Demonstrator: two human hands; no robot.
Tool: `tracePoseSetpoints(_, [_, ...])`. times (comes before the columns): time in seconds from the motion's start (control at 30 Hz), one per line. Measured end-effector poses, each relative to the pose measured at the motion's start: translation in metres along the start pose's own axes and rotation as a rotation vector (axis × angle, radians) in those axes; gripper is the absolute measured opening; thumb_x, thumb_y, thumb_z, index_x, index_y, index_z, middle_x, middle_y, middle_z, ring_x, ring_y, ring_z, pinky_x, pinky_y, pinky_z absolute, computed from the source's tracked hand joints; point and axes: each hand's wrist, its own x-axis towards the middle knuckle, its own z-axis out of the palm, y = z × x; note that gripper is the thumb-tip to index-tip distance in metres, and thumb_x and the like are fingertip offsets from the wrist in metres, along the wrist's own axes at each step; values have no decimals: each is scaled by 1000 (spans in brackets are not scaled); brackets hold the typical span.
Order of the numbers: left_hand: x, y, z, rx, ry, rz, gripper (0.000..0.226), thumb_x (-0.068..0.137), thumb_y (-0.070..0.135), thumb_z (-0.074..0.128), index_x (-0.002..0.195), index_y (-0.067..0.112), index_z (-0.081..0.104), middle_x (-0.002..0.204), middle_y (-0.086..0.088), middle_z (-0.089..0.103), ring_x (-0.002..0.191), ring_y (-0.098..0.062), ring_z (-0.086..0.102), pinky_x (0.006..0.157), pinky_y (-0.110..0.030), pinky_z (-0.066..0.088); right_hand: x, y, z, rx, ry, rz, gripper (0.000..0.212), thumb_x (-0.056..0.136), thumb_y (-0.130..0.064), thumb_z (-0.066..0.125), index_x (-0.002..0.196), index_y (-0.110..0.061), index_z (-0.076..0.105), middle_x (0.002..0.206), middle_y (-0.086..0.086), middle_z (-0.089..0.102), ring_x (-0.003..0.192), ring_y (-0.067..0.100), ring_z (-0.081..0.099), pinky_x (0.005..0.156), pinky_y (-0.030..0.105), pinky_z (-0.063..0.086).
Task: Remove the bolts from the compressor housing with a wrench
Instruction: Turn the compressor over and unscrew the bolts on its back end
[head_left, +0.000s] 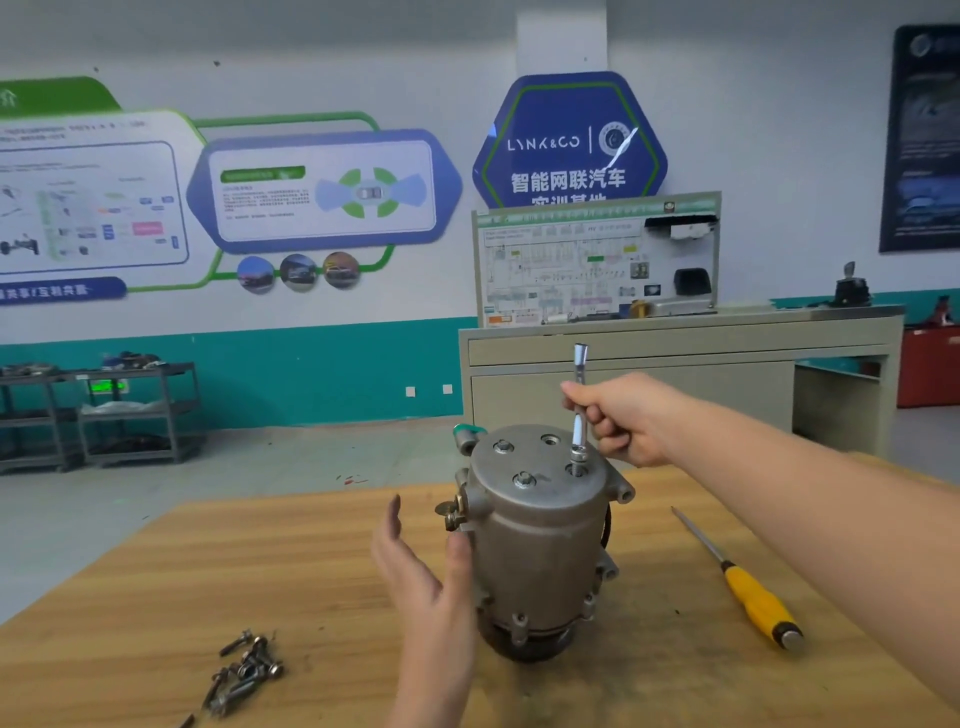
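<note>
A grey metal compressor housing (540, 540) stands upright on the wooden table (260, 571). My right hand (623, 421) grips a chrome socket wrench (580, 395), held upright with its lower end over a bolt hole at the right of the housing's top face. Two bolts (524, 479) still sit in the top face, one at the front and one at the back left. My left hand (421, 571) is beside the housing's left side, fingers straight, thumb touching its wall. Several removed bolts (247, 670) lie in a heap at the front left.
A screwdriver with a yellow handle (753, 597) lies on the table to the right of the housing. Behind the table stand a beige workbench (675, 374) with a display board and, at the left, grey shelf carts (104, 410).
</note>
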Motion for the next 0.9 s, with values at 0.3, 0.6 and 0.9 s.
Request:
tracePoseSetpoints(0.3, [34,74,37,747,-181,432,35,87,56,53,113,36,66,116,21,64,116,-3,50,108,-35,33,-4,-8,21,40,-132,-55,28,100,-30,47,78,-15,52,40,-7,35,34,7,28,35,17,23])
tracePoseSetpoints(0.6, [35,86,46,513,-58,245,27,89,46,62,105,28,72,87,14,70,88,-6,60,87,-35,49,-10,-8,27,191,-140,-98,31,100,-27,43,72,-16,47,36,-8,32,29,7,27,34,17,23])
tracePoseSetpoints(0.9, [55,104,8,246,17,403,18,93,37,54,78,30,59,68,17,66,62,0,59,58,-12,41,-43,-5,34,952,-400,-62,15,84,-9,64,69,-6,60,50,-1,58,36,3,52,33,13,39])
